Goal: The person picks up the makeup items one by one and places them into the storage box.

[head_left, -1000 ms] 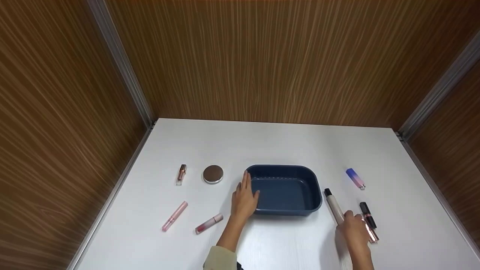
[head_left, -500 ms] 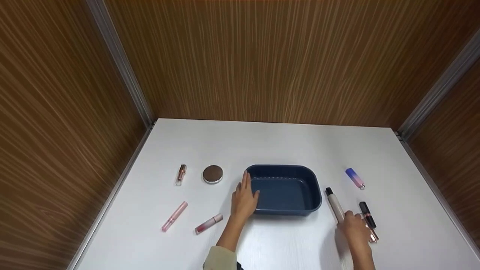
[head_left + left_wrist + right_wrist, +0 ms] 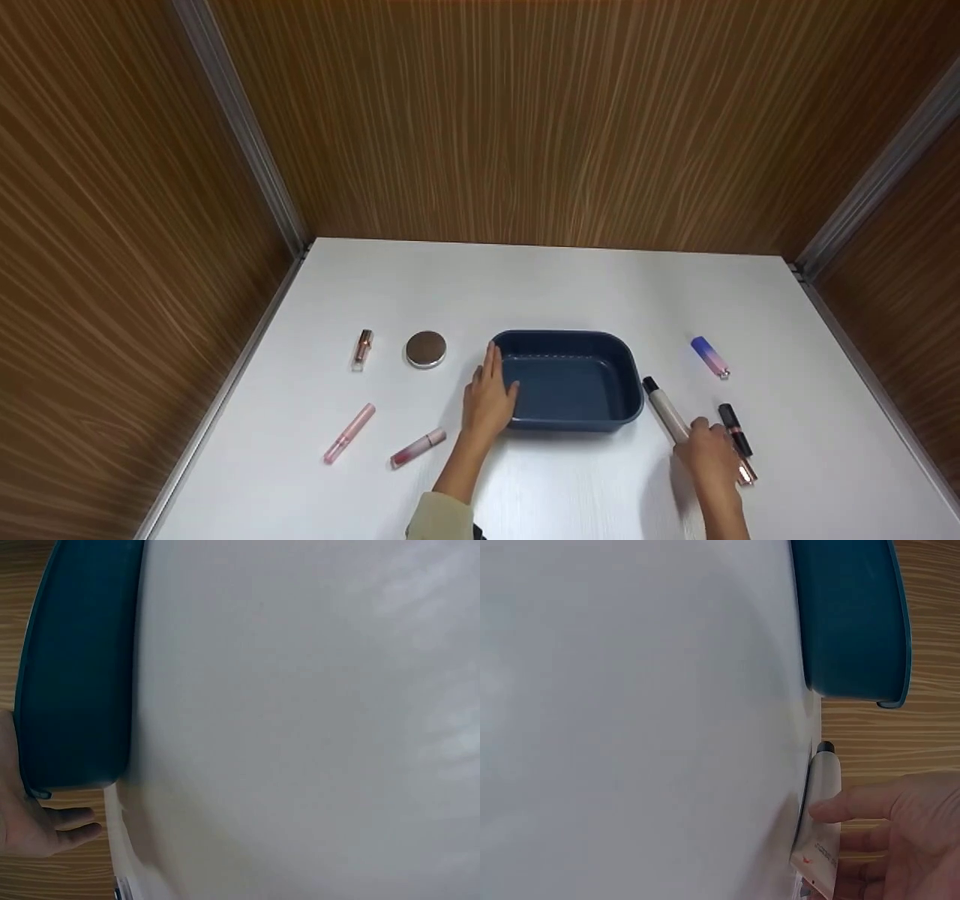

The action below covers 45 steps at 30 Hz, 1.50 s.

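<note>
Wood-grain panels (image 3: 555, 120) stand around three sides of the white table (image 3: 570, 289), well past the reach of your fingers. Your left hand (image 3: 489, 401) lies against the left side of the blue bin (image 3: 562, 394), its fingers straight and slightly spread along the outside, its thumb apart from them at the rim. Your right hand (image 3: 709, 454) pinches the white tube (image 3: 670, 416) between thumb and fingers; the tube's black cap (image 3: 650, 384) points away from your fingertips, near the bin's right side. Whether the tube touches the table, you cannot tell.

Just right of those pinching fingers lie the black tube (image 3: 735, 430) and the coppery tube (image 3: 745, 471), the latter partly hidden by your hand. Farther out beyond the same fingers is the blue-to-pink tube (image 3: 710, 357).

Left of your left fingertips sits the round compact (image 3: 425, 349), brown on top, with the small lipstick (image 3: 362, 350) farther left. Closer to you than those fingertips, and left of them, are the red gloss tube (image 3: 418, 448) and, farther out, the slim pink tube (image 3: 349, 433).
</note>
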{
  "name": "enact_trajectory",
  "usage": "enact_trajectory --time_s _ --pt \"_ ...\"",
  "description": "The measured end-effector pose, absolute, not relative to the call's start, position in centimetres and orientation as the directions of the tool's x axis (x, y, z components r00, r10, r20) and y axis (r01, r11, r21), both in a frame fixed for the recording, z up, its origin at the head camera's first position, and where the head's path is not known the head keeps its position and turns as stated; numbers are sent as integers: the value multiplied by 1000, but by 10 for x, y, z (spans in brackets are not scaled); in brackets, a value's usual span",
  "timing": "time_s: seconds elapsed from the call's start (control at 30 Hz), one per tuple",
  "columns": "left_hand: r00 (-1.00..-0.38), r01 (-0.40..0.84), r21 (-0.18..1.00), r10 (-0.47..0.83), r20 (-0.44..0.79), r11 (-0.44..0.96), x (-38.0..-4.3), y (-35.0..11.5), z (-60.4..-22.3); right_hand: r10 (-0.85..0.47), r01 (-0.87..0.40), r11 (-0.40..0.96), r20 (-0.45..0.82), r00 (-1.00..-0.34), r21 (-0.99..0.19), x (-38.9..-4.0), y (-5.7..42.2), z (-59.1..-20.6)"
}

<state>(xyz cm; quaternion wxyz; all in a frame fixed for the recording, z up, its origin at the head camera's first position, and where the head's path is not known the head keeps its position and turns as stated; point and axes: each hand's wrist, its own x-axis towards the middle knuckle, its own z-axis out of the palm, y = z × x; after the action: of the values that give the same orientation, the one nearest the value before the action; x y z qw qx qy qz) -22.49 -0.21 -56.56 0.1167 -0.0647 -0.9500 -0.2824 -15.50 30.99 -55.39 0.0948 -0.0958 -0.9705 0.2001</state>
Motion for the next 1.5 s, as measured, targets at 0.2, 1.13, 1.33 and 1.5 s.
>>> enact_trajectory --time_s 0.2,1.13,1.33,1.5 --pt "-966 184 526 55 251 831 -226 -2 -565 261 132 911 301 -917 -390 -155 307 -559" --pt "-965 183 533 47 258 826 -224 -2 -563 208 195 882 -19 -978 -430 -160 318 -550" --pt "-968 176 538 46 245 824 -225 -2 -564 220 207 877 -22 -975 -434 -160 318 -550" --pt "-970 172 542 45 240 822 -226 -2 -564 234 220 869 -23 -972 -443 -159 318 -549"
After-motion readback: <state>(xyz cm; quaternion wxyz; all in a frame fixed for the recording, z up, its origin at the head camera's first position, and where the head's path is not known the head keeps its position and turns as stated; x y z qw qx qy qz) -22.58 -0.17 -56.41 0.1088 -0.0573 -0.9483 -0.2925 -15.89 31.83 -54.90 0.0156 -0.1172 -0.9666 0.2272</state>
